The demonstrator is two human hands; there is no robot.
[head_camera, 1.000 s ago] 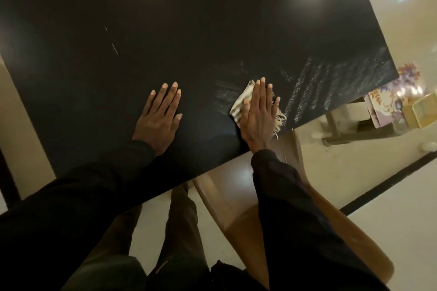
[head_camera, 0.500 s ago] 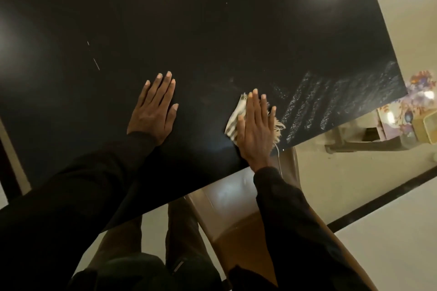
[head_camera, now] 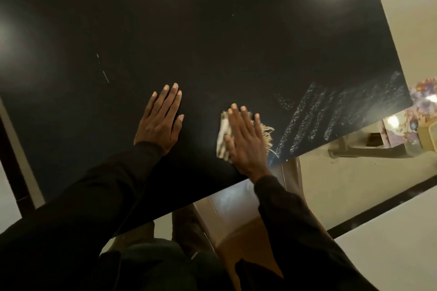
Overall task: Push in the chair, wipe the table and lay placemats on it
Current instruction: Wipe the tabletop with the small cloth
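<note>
The black table fills most of the view, its near edge running from 7 o'clock up toward 3 o'clock. The left hand lies flat on the table just below the centre, palm down, fingers straight and close together, holding nothing. At 4 o'clock from it, near the table's edge, the right hand presses flat on a pale striped cloth, fingers straight and pointing to 11 o'clock. The cloth's fringe sticks out from under the hand on its 3 o'clock side. Damp streaks shine on the table further toward 3 o'clock, up to the corner. A brown chair stands at 5 o'clock, its seat partly under the table's edge, below the right sleeve. A flowered box sits on the floor past the corner at 3 o'clock.
</note>
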